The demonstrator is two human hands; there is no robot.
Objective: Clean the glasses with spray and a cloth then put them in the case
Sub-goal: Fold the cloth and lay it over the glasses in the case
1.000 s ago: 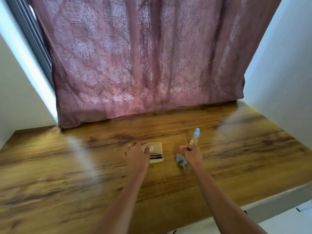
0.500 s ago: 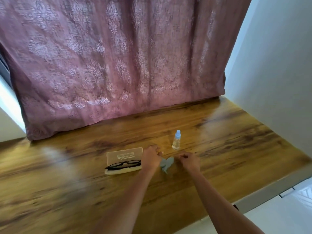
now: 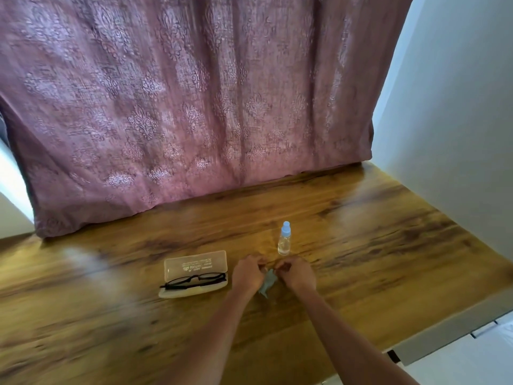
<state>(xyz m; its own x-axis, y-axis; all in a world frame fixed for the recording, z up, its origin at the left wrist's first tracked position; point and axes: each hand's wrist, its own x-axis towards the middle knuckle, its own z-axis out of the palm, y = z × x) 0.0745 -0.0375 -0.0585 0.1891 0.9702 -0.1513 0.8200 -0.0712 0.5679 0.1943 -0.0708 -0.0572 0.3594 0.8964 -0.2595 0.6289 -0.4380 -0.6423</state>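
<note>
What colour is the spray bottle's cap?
Light blue cap on a clear spray bottle; head view.

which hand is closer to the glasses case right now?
Left. The left hand sits just right of the open glasses case, apart from it; the right hand is farther right, on the other side of the cloth that both hands pinch.

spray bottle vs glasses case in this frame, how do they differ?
The small clear spray bottle with a pale blue cap stands upright; the beige rectangular glasses case lies flat. The bottle is capped, the case open, black-framed glasses lying across it. The bottle is see-through, the case opaque. Both sit on the wooden table.
</note>
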